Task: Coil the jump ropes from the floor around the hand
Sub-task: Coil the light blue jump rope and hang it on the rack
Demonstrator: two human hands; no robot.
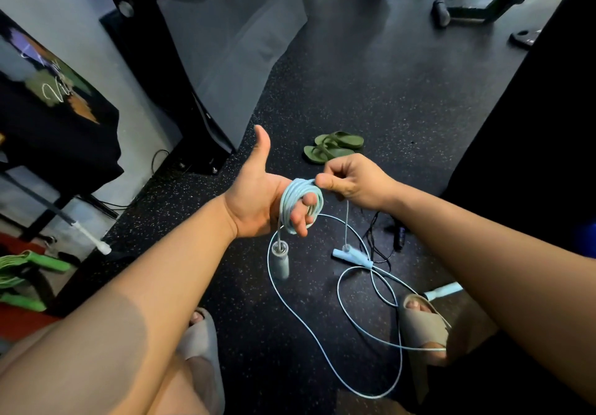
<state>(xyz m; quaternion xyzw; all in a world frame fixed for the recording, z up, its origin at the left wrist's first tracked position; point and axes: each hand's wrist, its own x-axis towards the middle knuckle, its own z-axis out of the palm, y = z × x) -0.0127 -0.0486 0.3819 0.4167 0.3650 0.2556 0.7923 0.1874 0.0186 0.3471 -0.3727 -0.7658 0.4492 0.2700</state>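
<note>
A light-blue jump rope (301, 200) is wound in several turns round the fingers of my left hand (258, 198), whose thumb points up and whose fingertips curl toward the palm. One grey-blue handle (280, 261) hangs on a short length below that hand. My right hand (351, 182) pinches the rope at the top of the coil. A thin strand drops from it toward a second handle (351, 256) near the floor. I cannot tell whether that handle hangs or lies.
More light-blue rope (371, 393) lies in loose loops on the black speckled floor, with a handle (443, 289) by my right sandalled foot (422, 321). A black rope (400, 235), green flip-flops (333, 149), green ropes (22, 272) at left and gym machines surround the spot.
</note>
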